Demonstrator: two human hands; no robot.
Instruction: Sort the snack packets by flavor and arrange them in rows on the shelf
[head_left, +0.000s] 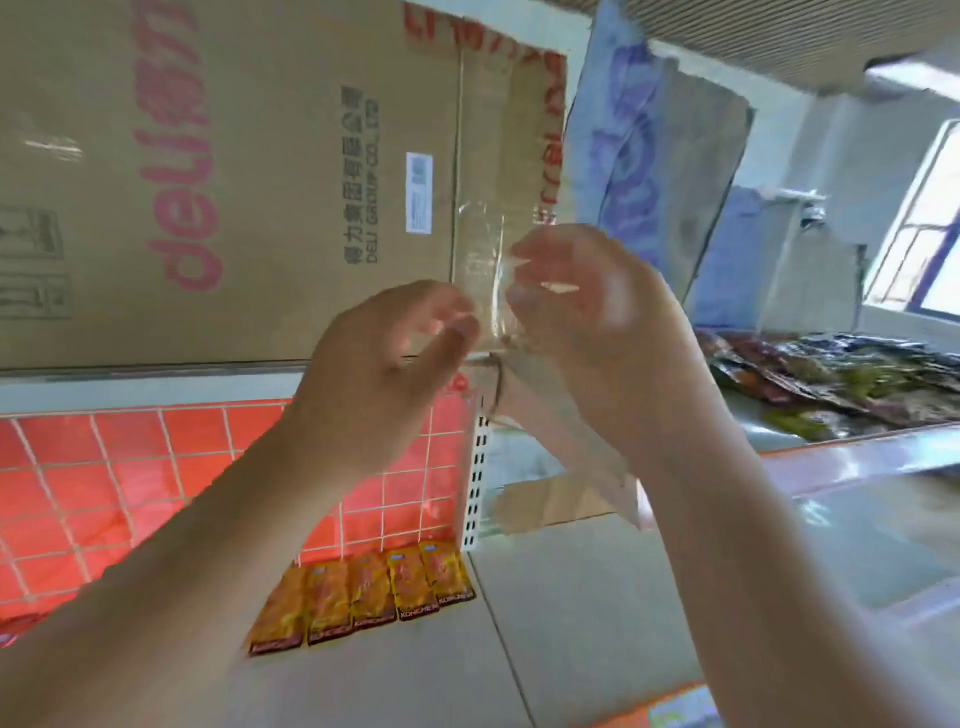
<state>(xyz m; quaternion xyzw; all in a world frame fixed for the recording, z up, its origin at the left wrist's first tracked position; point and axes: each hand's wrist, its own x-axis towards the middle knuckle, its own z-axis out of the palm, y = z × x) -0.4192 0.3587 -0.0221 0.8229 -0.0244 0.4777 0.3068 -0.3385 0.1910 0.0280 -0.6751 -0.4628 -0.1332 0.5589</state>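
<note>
Both hands are raised in front of a big cardboard box (234, 171). Between them is a clear, empty-looking plastic bag (483, 270). My left hand (384, 364) pinches its lower left edge with curled fingers. My right hand (597, 322) grips its right side; the hands are blurred by motion. A row of several orange snack packets (363, 592) lies side by side on the pale shelf (571, 597) below, against the orange tiled back panel (104, 478). A heap of dark and green packets (841, 384) lies on a surface at the right.
The shelf's white perforated upright (475, 483) stands behind the packet row. A blue and brown carton flap (654, 171) leans at the upper right. A glossy counter edge (857, 467) runs along the right, and a window (930, 228) is at the far right.
</note>
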